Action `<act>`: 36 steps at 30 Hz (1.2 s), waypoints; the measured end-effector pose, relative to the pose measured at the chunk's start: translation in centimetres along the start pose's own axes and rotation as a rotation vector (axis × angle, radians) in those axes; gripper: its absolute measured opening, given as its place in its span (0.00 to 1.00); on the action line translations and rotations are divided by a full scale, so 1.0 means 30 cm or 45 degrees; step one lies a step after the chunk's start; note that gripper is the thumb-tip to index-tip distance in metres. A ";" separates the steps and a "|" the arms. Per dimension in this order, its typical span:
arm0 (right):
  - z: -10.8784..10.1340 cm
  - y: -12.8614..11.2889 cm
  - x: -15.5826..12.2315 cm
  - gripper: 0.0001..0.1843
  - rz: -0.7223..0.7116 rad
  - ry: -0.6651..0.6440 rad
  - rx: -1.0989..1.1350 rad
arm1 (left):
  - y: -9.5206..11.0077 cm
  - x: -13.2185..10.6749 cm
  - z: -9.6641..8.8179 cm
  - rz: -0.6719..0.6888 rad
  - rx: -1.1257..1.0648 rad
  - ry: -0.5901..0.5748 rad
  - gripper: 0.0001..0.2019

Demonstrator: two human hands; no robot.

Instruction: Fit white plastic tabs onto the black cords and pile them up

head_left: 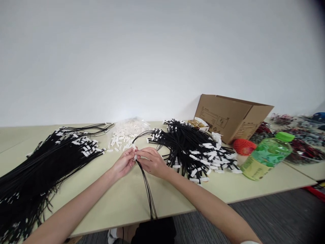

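My left hand and my right hand meet over the table's middle, fingers pinched together. Between them sits a small white connector on the end of a few black cords that run down over the table's near edge. Which hand grips the connector and which the cords is hard to tell. A big bundle of black cords with white tips lies to the left. Another such heap lies just right of my right hand. A pile of loose white connectors sits behind my hands.
A cardboard box lies on its side at the back right. In front of it are a red net-wrapped object and a green-capped bottle lying down. Trays of dark parts fill the far right. The beige table ends near me.
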State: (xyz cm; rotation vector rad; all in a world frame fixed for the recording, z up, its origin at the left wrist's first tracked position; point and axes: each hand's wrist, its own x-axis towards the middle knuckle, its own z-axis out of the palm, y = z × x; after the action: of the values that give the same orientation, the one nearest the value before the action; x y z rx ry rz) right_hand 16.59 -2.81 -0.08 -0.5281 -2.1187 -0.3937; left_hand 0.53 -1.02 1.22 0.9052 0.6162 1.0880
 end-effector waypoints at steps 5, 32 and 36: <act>0.006 -0.010 -0.003 0.11 0.041 0.017 0.009 | -0.008 0.001 -0.005 0.015 -0.051 0.003 0.10; -0.254 0.133 0.061 0.09 0.934 0.845 0.576 | -0.028 0.013 -0.025 -0.003 0.438 0.099 0.11; -0.220 0.088 0.054 0.06 0.473 0.288 0.140 | -0.030 0.007 -0.024 0.013 0.511 -0.035 0.12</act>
State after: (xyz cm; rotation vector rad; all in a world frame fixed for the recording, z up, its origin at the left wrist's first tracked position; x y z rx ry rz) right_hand 21.67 -3.23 5.13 -0.7584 -1.7667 -0.1179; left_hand 0.45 -0.76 0.08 1.2675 0.8249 0.9750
